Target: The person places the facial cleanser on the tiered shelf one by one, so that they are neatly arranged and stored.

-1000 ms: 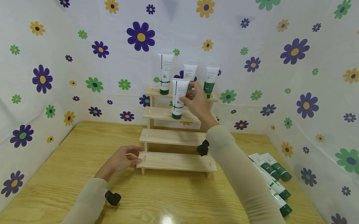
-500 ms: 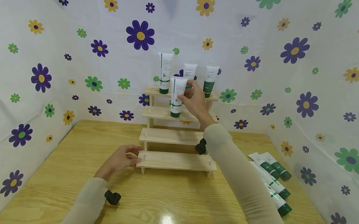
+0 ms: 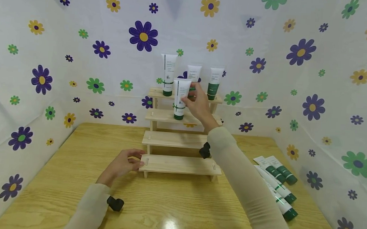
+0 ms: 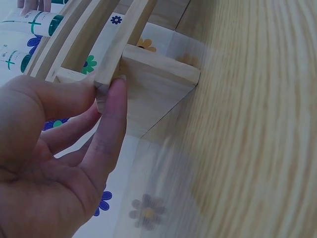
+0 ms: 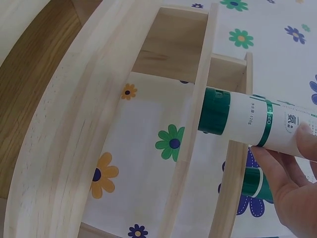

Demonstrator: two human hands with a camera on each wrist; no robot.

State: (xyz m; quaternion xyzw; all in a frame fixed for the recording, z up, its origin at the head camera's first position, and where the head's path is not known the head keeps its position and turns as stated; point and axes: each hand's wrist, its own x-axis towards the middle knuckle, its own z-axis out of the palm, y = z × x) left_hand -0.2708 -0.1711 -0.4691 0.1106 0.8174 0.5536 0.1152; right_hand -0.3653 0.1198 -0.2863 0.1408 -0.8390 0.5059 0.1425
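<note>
A four-tier wooden stand (image 3: 181, 165) is on the table. The right hand (image 3: 198, 100) pinches a white tube with a green cap (image 3: 180, 98), held upright with its cap down at the left part of the second tier from the top. In the right wrist view this tube's green cap (image 5: 214, 111) meets the shelf edge, and fingers (image 5: 285, 173) hold its white body. Three other tubes stand on the top tier: a tall one (image 3: 169, 73) at left, two shorter ones (image 3: 215, 82) at middle and right. The left hand (image 3: 121, 165) pinches the bottom tier's left end, also in the left wrist view (image 4: 64, 148).
Several white and green tubes (image 3: 277, 187) lie in a group at the table's right side. Behind and beside the wooden table (image 3: 155, 202) hangs a white cloth with flower prints (image 3: 111, 70). A black device is strapped at each wrist.
The right hand and its tube have shifted slightly left, from over the second tier's front to their present place. The left hand keeps its grip on the stand.
</note>
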